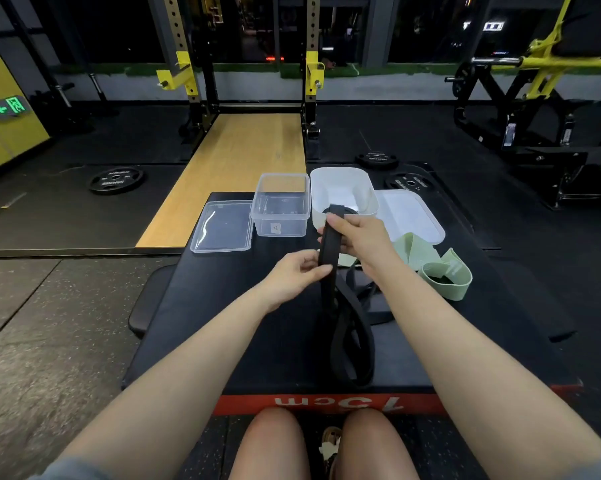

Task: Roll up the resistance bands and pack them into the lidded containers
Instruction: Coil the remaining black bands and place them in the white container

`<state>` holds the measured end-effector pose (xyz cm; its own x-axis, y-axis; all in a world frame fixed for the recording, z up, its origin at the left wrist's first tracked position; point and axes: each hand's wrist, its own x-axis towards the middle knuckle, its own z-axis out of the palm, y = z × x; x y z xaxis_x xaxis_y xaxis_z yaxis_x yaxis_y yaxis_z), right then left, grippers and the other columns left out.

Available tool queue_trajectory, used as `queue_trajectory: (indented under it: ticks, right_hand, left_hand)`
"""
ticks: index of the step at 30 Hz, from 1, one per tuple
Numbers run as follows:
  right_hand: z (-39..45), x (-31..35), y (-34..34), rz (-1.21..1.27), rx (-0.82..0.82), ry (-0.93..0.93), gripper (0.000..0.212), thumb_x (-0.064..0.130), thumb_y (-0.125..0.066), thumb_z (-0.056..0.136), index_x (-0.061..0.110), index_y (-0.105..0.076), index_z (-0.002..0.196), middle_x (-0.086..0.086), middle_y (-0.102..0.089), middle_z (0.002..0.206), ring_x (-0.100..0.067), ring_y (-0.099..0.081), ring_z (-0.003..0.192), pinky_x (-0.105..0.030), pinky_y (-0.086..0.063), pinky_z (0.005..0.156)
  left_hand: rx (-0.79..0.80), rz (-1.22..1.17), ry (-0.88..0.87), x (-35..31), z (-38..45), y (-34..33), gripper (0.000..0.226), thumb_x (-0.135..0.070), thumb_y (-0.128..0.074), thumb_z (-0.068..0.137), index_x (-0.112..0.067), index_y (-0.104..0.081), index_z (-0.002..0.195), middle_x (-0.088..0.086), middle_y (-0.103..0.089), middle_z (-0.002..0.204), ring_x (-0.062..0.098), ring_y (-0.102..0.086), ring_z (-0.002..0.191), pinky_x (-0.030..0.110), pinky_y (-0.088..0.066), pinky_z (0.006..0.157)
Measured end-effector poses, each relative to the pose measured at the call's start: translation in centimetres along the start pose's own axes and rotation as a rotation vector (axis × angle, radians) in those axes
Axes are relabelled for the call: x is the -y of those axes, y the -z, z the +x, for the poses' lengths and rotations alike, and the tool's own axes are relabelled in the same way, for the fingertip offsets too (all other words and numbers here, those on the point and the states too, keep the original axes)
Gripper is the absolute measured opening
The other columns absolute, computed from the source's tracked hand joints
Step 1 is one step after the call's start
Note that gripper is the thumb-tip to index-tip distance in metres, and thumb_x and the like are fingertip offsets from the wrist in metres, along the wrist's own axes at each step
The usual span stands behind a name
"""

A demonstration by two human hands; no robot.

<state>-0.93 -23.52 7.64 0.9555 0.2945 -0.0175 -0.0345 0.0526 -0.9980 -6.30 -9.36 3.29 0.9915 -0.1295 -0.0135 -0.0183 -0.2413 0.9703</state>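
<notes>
A long black resistance band point(352, 341) loops over the black padded box point(257, 334) in front of me. My right hand point(357, 235) grips its upper end, held up before the white container point(340, 188). My left hand point(295, 271) pinches the same band a little lower. A pale green band point(444, 268) lies crumpled to the right, partly under my right forearm. A clear container point(281, 206) stands open left of the white one. Its clear lid point(222, 226) lies flat further left. The white lid point(409, 214) rests to the right of the white container.
The box edge nearest me carries a red strip marked 15cm point(326, 403). Black weight plates point(116, 180) lie on the dark gym floor around it. A wooden platform point(236, 168) and a yellow-and-black rack point(243, 64) stand beyond.
</notes>
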Motion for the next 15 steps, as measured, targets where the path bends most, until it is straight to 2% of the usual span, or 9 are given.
queue_trajectory:
  ticks: [2,5,7,9,12,15]
  right_hand:
    - [0.5,0.9,0.1,0.03,-0.008,0.001,0.019,0.023,-0.06,0.092,0.005,-0.066,0.087,-0.008,-0.072,0.086,-0.016,-0.07,0.073,-0.028,-0.057,0.069]
    - [0.9,1.4,0.2,0.083,0.031,-0.043,0.032,0.033,-0.054,0.095,0.003,-0.065,0.094,-0.009,-0.072,0.091,-0.017,-0.07,0.077,-0.024,-0.057,0.067]
    - [1.1,0.9,0.4,0.078,0.065,-0.101,0.04,0.04,-0.049,0.096,0.004,-0.065,0.097,-0.009,-0.072,0.093,-0.017,-0.069,0.077,-0.023,-0.055,0.066]
    - [0.9,-0.3,0.7,0.062,0.097,-0.136,0.044,0.048,-0.046,0.095,0.009,-0.067,0.101,-0.008,-0.071,0.097,-0.016,-0.066,0.079,-0.025,-0.053,0.073]
    - [0.0,-2.9,1.3,0.035,0.149,-0.125,0.043,0.049,-0.046,0.093,0.014,-0.065,0.11,-0.01,-0.069,0.108,-0.02,-0.067,0.094,-0.032,-0.051,0.089]
    - [-0.9,-5.4,2.0,-0.226,0.192,-0.077,0.045,0.05,-0.068,0.079,0.019,-0.066,0.111,-0.004,-0.072,0.105,-0.027,-0.065,0.105,-0.045,-0.048,0.094]
  left_hand:
    - [-0.021,-0.004,-0.031,-0.9,0.6,0.1,0.015,-0.013,-0.058,0.092,-0.008,-0.064,0.104,0.008,-0.071,0.102,0.021,-0.065,0.102,0.036,-0.045,0.101]
    - [-0.031,-0.051,-0.043,-2.1,1.1,0.2,0.012,-0.01,-0.055,0.093,-0.014,-0.065,0.1,0.0,-0.072,0.09,0.016,-0.068,0.091,0.036,-0.05,0.095]
    - [-0.052,-0.082,-0.045,-2.7,1.4,0.2,0.016,-0.009,-0.051,0.095,-0.009,-0.063,0.105,0.007,-0.072,0.093,0.019,-0.067,0.091,0.035,-0.052,0.091]
    - [-0.095,-0.096,-0.04,-3.1,1.8,0.3,0.022,-0.009,-0.048,0.097,-0.001,-0.059,0.114,0.016,-0.068,0.1,0.025,-0.066,0.094,0.034,-0.053,0.09]
    - [-0.146,-0.118,-0.026,-3.4,2.3,0.4,0.021,-0.007,-0.047,0.097,0.001,-0.058,0.112,0.012,-0.067,0.093,0.019,-0.066,0.086,0.027,-0.055,0.082]
    - [-0.192,-0.171,-0.014,-3.6,2.5,0.4,0.015,-0.007,-0.047,0.097,-0.002,-0.059,0.104,0.006,-0.067,0.086,0.01,-0.066,0.077,0.02,-0.056,0.073]
